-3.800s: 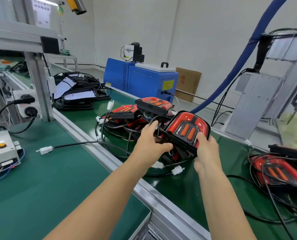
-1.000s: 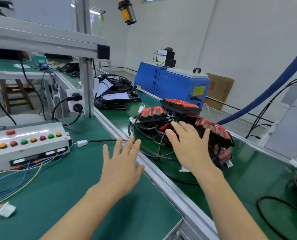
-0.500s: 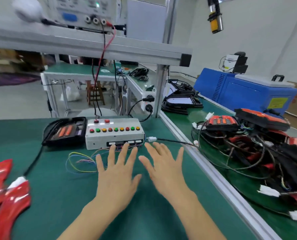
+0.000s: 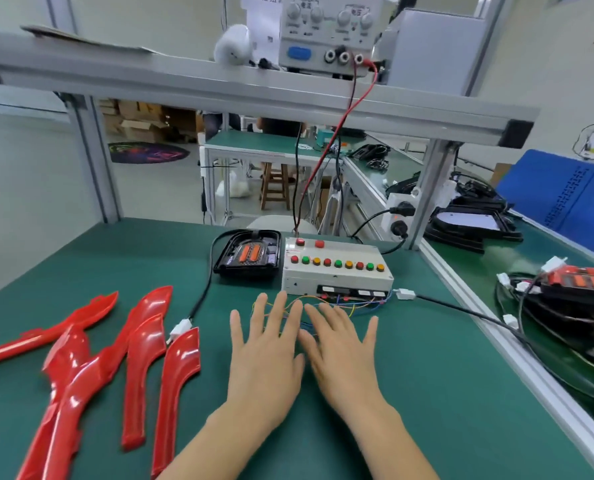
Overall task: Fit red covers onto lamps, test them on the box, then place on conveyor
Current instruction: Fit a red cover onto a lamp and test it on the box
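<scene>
Both hands, L [image 4: 266, 355] & R [image 4: 340, 355], back from conveyor [image 4: 545, 258] w/ lamp dropped off, fingers spread, grip empty over surface [image 4: 427, 375]; next: covers [image 4: 143, 358], bare lamp [image 4: 249, 254].

On the table [image 4: 427, 393] the test box [image 4: 335, 268] sits at the back with a lamp [image 4: 249, 254] just to its left, the covers [image 4: 126, 358] lie at the near left, both hands are before the box, and the conveyor [image 4: 545, 258] runs along the right, carrying more lamps [image 4: 576, 289].
</scene>
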